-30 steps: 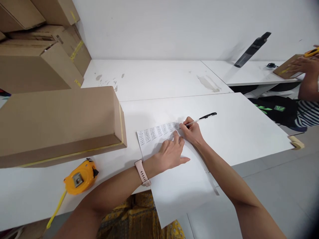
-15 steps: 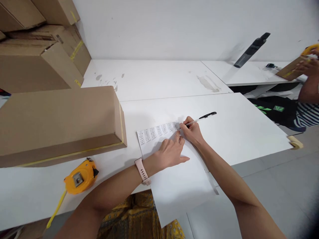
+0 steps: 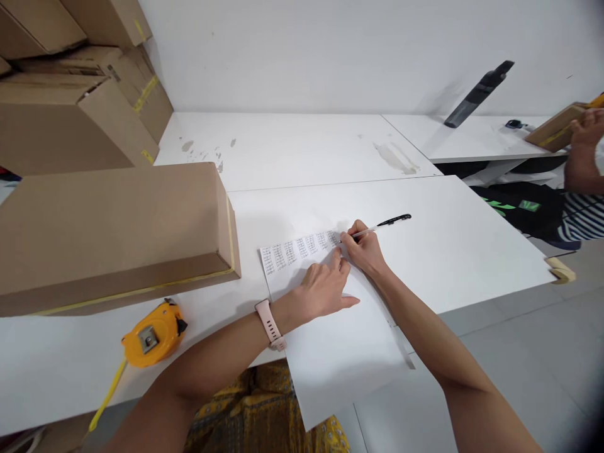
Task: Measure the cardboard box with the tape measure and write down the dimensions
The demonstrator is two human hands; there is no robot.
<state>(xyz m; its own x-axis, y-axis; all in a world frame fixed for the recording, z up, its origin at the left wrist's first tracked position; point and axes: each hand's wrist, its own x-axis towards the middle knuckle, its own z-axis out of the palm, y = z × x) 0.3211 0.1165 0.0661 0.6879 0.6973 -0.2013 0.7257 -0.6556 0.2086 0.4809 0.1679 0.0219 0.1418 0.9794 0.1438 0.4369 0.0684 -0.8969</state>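
A white sheet of paper (image 3: 340,358) lies on the table and hangs over its front edge. Handwriting in several columns fills its upper part. My right hand (image 3: 365,248) pinches a pen (image 3: 389,221) with a clear barrel and black cap end, its tip down at the right-hand column. My left hand (image 3: 325,286) rests on the paper just below the writing, thumb stretched out and index finger pointing towards the pen tip. Some of its fingers are curled, and it holds nothing. A pink watch strap is round my left wrist.
A closed cardboard box (image 3: 117,220) lies to the left, with an orange tape measure (image 3: 153,336) in front of it. More cardboard boxes (image 3: 42,126) are stacked behind. A dark bottle (image 3: 479,94) stands at the back right, where another person's hand (image 3: 587,129) touches a small box (image 3: 557,129).
My hands, the pen and the paper stay almost where they were. At the far right, the other person's hand has shifted on the small box.
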